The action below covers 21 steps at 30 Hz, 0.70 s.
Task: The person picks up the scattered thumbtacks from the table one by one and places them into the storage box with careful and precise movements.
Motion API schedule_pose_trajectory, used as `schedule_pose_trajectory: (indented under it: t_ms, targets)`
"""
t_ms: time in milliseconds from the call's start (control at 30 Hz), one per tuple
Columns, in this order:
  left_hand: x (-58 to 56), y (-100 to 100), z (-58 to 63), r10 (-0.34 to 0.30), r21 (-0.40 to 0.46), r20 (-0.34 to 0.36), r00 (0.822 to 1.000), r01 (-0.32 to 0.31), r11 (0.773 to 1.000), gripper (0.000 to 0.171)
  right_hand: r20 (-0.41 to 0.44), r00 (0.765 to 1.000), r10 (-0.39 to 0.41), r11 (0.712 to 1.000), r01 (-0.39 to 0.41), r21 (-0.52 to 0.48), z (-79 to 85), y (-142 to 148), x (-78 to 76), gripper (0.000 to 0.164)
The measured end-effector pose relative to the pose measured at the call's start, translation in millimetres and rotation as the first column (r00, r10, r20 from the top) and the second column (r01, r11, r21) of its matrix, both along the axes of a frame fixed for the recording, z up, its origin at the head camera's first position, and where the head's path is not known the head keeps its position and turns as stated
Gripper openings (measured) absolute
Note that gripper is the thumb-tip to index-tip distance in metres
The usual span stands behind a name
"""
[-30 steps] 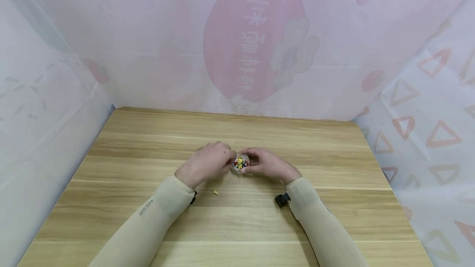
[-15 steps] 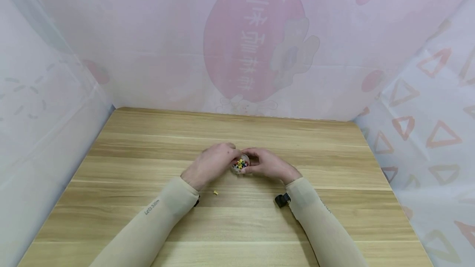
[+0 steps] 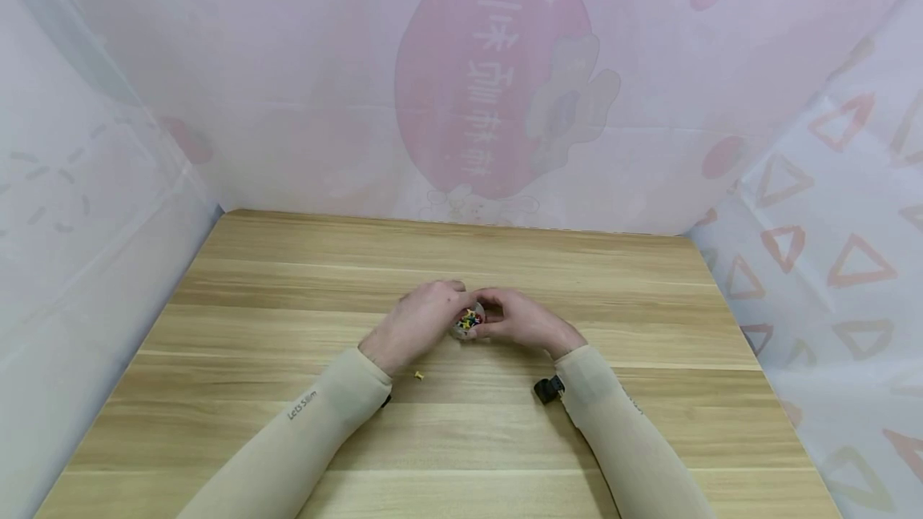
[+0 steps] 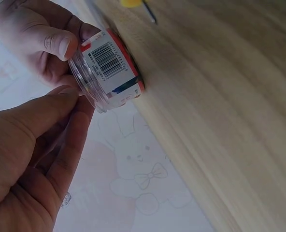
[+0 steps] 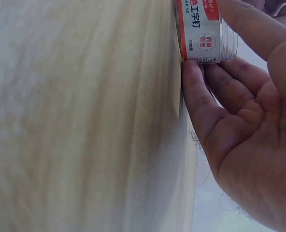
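A small clear jar [image 3: 460, 334] of colourful push pins [image 3: 470, 319] stands on the wooden table. Its label, with a barcode in the left wrist view, wraps the jar's side [image 4: 109, 67]. My right hand [image 3: 530, 321] grips the jar from the right, thumb in front and fingers behind. From the left, my left hand [image 3: 421, 322] reaches over the jar's mouth, its thumb and fingertips brought together right at the rim. I cannot tell whether a pin is between them. A single yellow push pin [image 3: 419, 376] lies on the table below my left wrist.
The wooden table [image 3: 461, 439] spreads out around the hands. Printed cloth [image 3: 324, 102] hangs behind its far edge, with more cloth on both sides. A black wrist camera [image 3: 550, 389] sits under the right wrist.
My left hand has moved right, from beside the jar to over its mouth, covering more of the pins. The right hand, jar and loose yellow push pin have stayed in place.
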<state>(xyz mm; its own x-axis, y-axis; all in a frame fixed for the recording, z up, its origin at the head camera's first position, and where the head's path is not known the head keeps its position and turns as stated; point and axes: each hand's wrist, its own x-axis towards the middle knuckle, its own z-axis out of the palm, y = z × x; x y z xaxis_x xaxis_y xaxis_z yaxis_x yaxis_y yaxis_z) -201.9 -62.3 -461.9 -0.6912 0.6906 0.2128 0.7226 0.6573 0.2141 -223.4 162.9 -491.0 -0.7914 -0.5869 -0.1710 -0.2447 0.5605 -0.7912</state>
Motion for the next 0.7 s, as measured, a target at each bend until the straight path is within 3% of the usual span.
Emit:
schedule_pose_trajectory:
  t_ms: [167, 300, 433, 700]
  targets:
    - [0.5, -2.3, 4.0, -0.003, 0.01, 0.025, 1.0, 0.002, 1.0, 0.039, 0.011, 1.0, 0.004, 1.0, -0.004, -0.016, 0.1, 0.4, 0.1, 0.058]
    - [0.9, -7.5, 12.8, -0.005, 0.017, 0.082, 0.997, 0.003, 1.0, 0.022, 0.011, 1.0, 0.016, 0.999, -0.016, -0.031, 0.2, 0.2, 0.2, 0.057]
    - [3.0, -13.8, 23.9, 0.002, -0.029, 0.14, 0.99, 0.002, 1.0, 0.01, 0.019, 1.0, 0.017, 0.999, -0.016, -0.03, 0.1, 0.4, 0.4, 0.058]
    - [12.8, -22.9, 31.2, -0.046, -0.089, 0.285, 0.957, 0.075, 0.993, 0.014, 0.014, 1.0, -0.002, 1.0, 0.001, 0.026, -0.5, 1.3, -0.1, 0.061]
